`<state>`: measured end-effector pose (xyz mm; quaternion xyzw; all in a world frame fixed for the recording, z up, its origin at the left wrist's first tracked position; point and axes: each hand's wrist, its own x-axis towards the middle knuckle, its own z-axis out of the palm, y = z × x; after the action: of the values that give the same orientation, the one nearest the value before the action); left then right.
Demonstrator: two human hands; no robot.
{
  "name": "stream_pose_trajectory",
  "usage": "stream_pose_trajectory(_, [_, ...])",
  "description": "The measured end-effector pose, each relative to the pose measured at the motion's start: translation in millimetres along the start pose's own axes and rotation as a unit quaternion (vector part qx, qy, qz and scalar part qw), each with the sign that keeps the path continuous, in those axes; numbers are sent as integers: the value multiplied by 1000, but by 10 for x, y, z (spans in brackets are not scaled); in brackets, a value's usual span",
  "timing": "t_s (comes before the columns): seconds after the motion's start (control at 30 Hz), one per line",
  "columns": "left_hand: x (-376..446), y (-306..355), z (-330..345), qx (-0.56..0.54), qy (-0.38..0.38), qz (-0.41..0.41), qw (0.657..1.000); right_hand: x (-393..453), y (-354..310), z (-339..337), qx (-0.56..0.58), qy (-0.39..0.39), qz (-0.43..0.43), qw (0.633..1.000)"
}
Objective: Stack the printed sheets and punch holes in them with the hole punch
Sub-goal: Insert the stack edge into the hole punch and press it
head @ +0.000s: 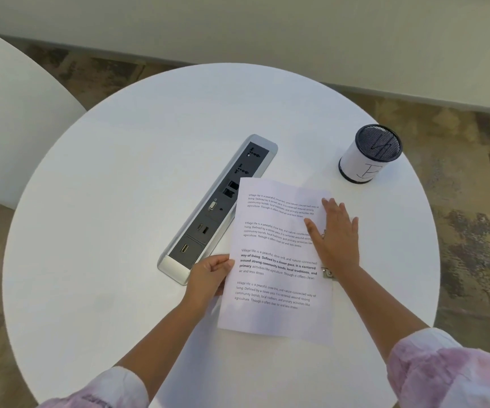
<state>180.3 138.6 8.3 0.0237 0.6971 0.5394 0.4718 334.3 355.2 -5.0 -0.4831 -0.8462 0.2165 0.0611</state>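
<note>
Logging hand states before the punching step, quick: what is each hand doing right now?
Left hand: pinches the left edge of the printed sheets.
Right hand: open, fingers straight, pressing flat on the sheets' right side.

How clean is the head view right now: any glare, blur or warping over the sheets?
Head view: even, soft light, no hard glare on the table; faint shadows under both arms; text on the sheets is readable but slightly soft; wide-angle warping bends the table rim and wall line; the right hand covers the sheets' right edge, the left hand the left edge; the mesh cup is sharp enough.
</note>
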Motion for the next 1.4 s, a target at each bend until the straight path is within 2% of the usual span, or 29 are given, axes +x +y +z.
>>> stream_pose_trajectory(0.3, [37, -13, -35, 8, -13, -1, 1000, 0, -53, -19, -82, -15, 19, 996])
stream_pose_trajectory(0.43, [52, -24, -37, 15, -9, 6, 1000, -29, -91, -48, -77, -20, 44, 996])
stream_pose_trajectory(0.5, [50, -33, -38, 21, -10, 12, 1000, -32, -134, -90, -52, -10, 56, 997])
stream_pose_trajectory(0.6, [53, -46, -38, 30, -1, 20, 999, 31, -202, -232, 71, 0, 103, 992])
stream_pose_trajectory(0.73, [37, -40, -32, 33, -1, 30, 999, 67, -100, -537, 193, 44, 157, 968])
stream_pose_trajectory(0.8, [28, -38, -32, 28, -5, 29, 999, 22, -16, -675, 242, 40, 197, 949])
stream_pose_trajectory(0.97, [19, -3, -45, 48, -15, 23, 998, -222, 117, -680, 209, -105, 249, 940])
stream_pose_trajectory(1.03, [10, 18, -52, 40, -14, 20, 999, -320, 142, -629, 238, -128, 257, 928])
stream_pose_trajectory(1.23, [-55, 64, -125, -10, 21, 17, 1000, -385, 237, -740, 322, -98, 242, 910])
stream_pose_trajectory(1.4, [-89, 152, -363, -1, 35, 51, 998, -313, 502, -960, 348, -27, 262, 900])
